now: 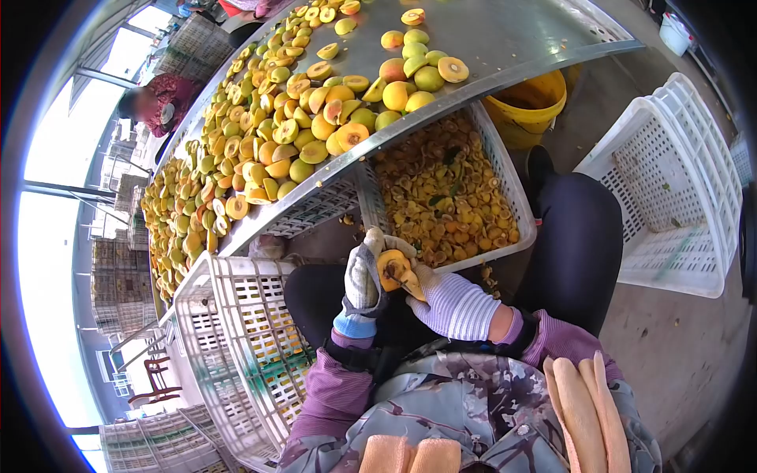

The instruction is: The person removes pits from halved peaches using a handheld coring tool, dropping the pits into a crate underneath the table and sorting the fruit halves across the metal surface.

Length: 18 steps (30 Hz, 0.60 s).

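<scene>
Both gloved hands meet over my lap, just in front of a white crate. My left hand (366, 277), in a grey-white glove, wraps round a halved orange-yellow fruit (392, 270) whose cut face shows a dark brown centre. Against the fruit's right side presses my right hand (456, 306), in a striped white glove, its fingers closed. A thin dark thing lies at the cut face by the right fingers; its shape is too small to make out. Below and beyond the hands, the white crate (505, 169) holds many fruit scraps.
A metal table (520, 39) bears piled whole and halved fruit (268, 134). Beneath its edge stands a yellow bucket (530, 106). Stacked white crates stand at the right (670, 181) and left (236, 339). Another person (169, 98) sits beyond the table at the upper left.
</scene>
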Each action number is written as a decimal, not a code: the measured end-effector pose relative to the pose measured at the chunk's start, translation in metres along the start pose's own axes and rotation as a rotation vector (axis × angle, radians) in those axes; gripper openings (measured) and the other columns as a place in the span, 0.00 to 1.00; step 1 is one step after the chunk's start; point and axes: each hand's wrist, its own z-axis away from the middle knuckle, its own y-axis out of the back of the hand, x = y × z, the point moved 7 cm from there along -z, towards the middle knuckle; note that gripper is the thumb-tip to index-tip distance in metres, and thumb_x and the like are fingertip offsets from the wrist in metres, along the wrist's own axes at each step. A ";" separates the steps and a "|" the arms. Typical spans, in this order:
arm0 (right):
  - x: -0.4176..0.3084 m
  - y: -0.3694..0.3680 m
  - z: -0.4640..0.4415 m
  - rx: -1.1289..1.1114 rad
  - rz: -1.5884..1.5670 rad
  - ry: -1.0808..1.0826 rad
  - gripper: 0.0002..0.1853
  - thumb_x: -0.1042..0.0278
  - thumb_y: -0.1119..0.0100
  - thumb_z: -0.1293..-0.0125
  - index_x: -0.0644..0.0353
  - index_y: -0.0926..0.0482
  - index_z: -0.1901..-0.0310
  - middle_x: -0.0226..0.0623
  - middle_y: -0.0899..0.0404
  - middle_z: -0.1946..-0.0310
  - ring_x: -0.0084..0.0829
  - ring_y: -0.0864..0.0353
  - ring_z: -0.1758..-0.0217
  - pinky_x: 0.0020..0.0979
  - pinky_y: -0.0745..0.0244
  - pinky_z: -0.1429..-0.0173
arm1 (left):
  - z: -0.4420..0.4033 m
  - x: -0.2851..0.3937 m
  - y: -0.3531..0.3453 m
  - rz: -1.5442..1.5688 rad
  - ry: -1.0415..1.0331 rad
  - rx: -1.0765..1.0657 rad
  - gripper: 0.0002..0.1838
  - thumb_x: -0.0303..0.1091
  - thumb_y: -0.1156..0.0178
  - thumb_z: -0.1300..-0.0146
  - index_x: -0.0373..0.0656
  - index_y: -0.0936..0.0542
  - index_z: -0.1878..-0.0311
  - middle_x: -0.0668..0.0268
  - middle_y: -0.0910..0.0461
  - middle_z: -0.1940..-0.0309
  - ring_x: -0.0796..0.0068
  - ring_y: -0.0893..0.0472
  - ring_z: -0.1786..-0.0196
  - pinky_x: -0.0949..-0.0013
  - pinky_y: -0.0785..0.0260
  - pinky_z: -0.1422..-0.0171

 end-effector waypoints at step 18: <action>-0.011 -0.015 0.012 -0.563 -0.919 -0.113 0.16 0.55 0.43 0.34 0.62 0.28 0.60 0.35 0.25 0.79 0.27 0.23 0.75 0.30 0.27 0.71 | -0.007 0.021 -0.050 0.086 -0.164 -0.376 0.27 0.53 0.48 0.33 0.35 0.22 0.74 0.57 0.21 0.77 0.70 0.22 0.74 0.69 0.31 0.70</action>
